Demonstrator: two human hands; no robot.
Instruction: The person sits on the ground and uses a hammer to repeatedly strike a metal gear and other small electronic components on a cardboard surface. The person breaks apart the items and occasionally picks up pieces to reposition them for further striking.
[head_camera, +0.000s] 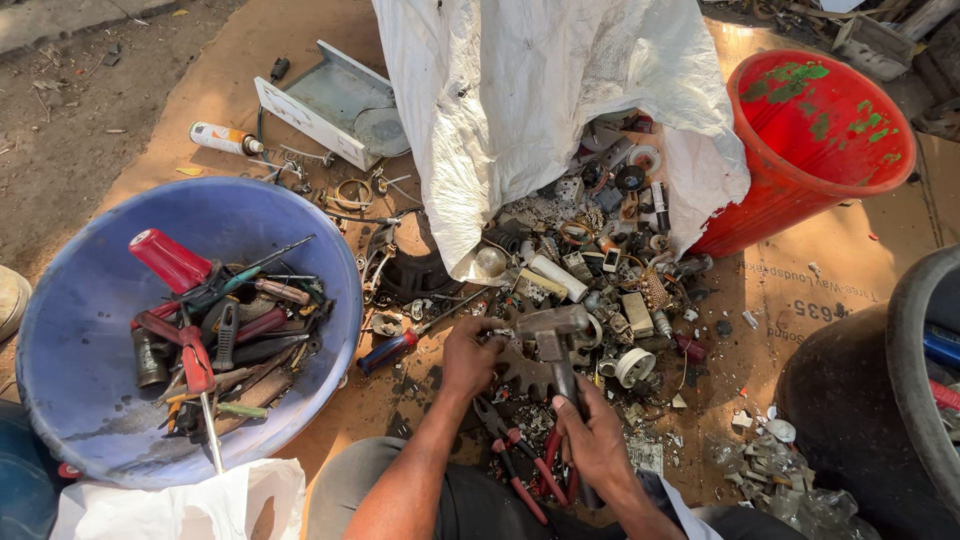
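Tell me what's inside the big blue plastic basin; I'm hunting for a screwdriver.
The big blue plastic basin holds a heap of hand tools: red-handled screwdrivers and pliers. Whatever lies beneath the heap is covered.

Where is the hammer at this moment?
In the head view, the hammer is at lower centre: the right hand grips its handle, its head beside the left hand, above the red-handled pliers.

arms: bare, no sleeves | hands: no gloves | legs: grey trousers

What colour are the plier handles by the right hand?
Red, on the pliers; head view shows them best.
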